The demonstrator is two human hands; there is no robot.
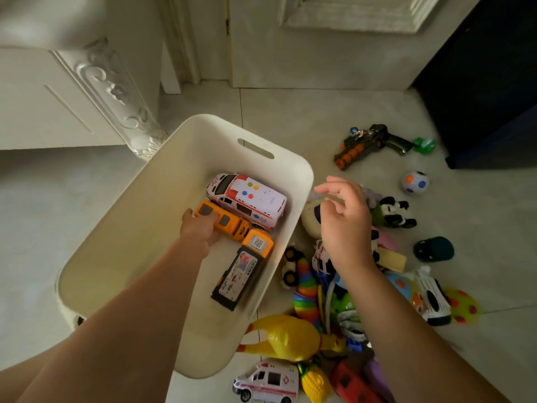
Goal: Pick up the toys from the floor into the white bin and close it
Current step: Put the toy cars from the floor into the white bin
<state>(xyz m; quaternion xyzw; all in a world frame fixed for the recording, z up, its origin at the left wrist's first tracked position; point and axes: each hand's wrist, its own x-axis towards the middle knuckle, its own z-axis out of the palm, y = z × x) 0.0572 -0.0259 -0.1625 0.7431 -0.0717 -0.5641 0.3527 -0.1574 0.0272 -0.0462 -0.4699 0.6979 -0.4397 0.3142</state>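
At 6 o'clock, nearest the camera, a small white ambulance (266, 382) lies on the floor (334, 112), its nose toward 9 o'clock, beside a yellow rubber chicken (290, 335) in the toy pile. The white bin (162, 181) stands open on the floor just left of that pile, its long axis running from 7 o'clock to 1 o'clock. Inside it a black and orange truck (245, 270) lies along the same line, orange end toward 1 o'clock. The left hand (199, 228) reaches into the bin, its fingers curled onto the yellow bus (223, 221), which runs from 10 o'clock to 4 o'clock beside a larger white ambulance (248, 199). The right hand (344, 216) hovers over the pile at 3 o'clock, fingers loosely apart and holding nothing. Farther out lie a toy gun (372, 145) and a spotted ball (415, 182).
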